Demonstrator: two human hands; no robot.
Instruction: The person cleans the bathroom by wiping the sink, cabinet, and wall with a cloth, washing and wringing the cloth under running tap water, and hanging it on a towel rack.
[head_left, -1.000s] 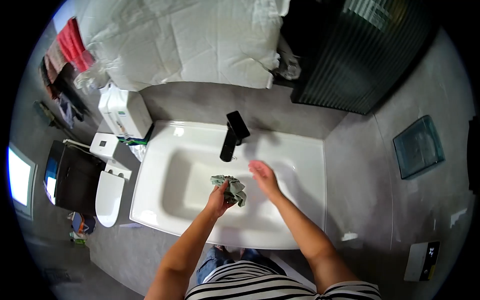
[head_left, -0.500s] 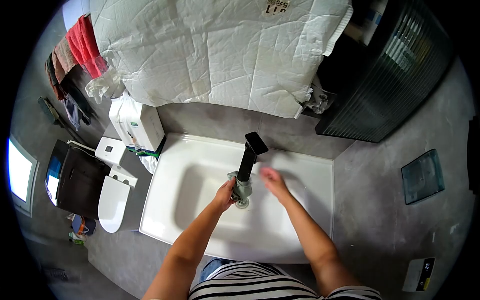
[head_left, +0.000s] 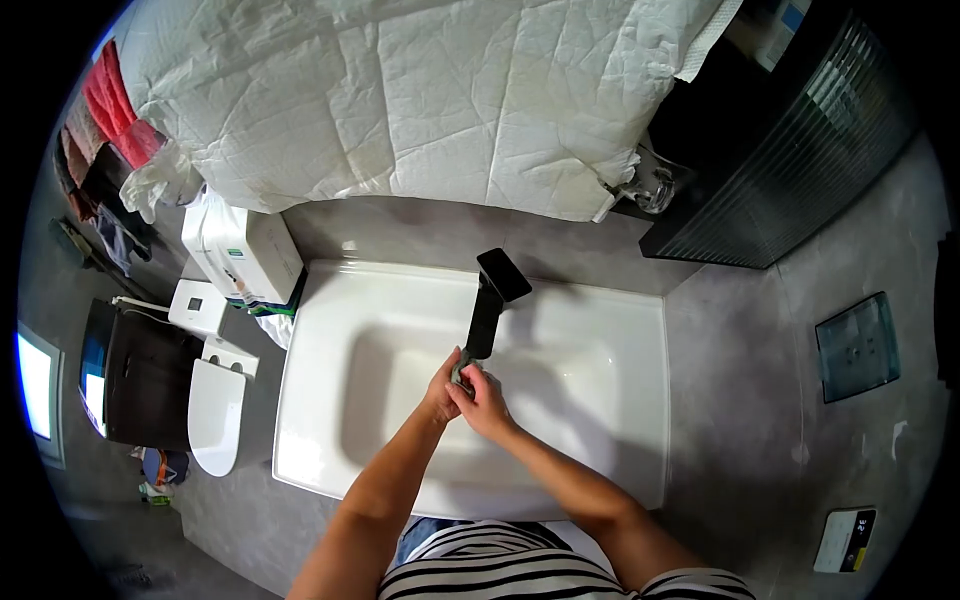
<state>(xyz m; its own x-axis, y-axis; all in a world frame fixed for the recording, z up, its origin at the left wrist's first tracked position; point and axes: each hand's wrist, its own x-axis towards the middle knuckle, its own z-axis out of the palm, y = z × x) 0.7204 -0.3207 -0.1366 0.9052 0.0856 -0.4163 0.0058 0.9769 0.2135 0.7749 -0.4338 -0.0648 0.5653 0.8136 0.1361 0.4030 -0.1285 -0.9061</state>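
Note:
My left hand (head_left: 441, 391) and my right hand (head_left: 484, 404) are pressed together over the white sink (head_left: 310, 330). Between them is a grey-green cloth (head_left: 461, 371), mostly hidden by the fingers; only a small part shows near the thumbs. Both hands are closed on it. Just above them the spout of the black faucet (head_left: 484, 325) points toward me, with its flat handle (head_left: 503, 275) at the back. I cannot make out whether water runs.
A padded white sheet (head_left: 430, 110) hangs behind the sink. To the left stand a white packet (head_left: 240, 255), a toilet (head_left: 216, 415) and a dark washing machine (head_left: 145, 375). On the right are a dark ribbed-glass cabinet door (head_left: 780, 170) and a glass-like tray (head_left: 858, 347).
My right hand has come in from the right of the faucet and closed on the cloth beside my left hand. The cloth is now gathered tighter. The camera view has shifted slightly.

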